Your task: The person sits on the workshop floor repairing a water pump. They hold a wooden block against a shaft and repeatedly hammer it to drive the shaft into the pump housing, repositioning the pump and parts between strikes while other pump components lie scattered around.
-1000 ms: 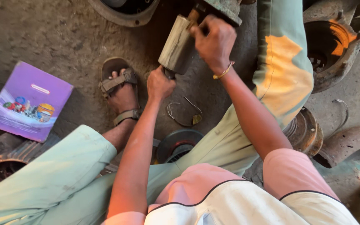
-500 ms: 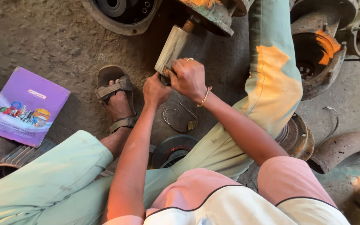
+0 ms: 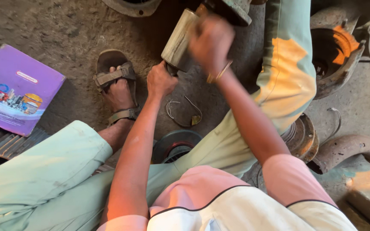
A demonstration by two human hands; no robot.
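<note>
Dusty concrete floor (image 3: 56,25), metal cylinder (image 3: 178,40) worked on.
Its lower end was gripped by the left hand (image 3: 161,81); the blurred right hand (image 3: 210,42) was seen against it, grip unclear.

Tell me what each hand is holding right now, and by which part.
The left hand grips the lower end of the metal cylinder. The right hand is motion-blurred beside its upper part; whether it holds anything cannot be told.

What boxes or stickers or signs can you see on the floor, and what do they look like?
Purple box: lies flat on the dirty floor at the left, beside the sandalled foot; a flat square, purple with a white curved band, a small oval label and little colourful pictures of parts.
No other packages, signs or screens show.
</note>
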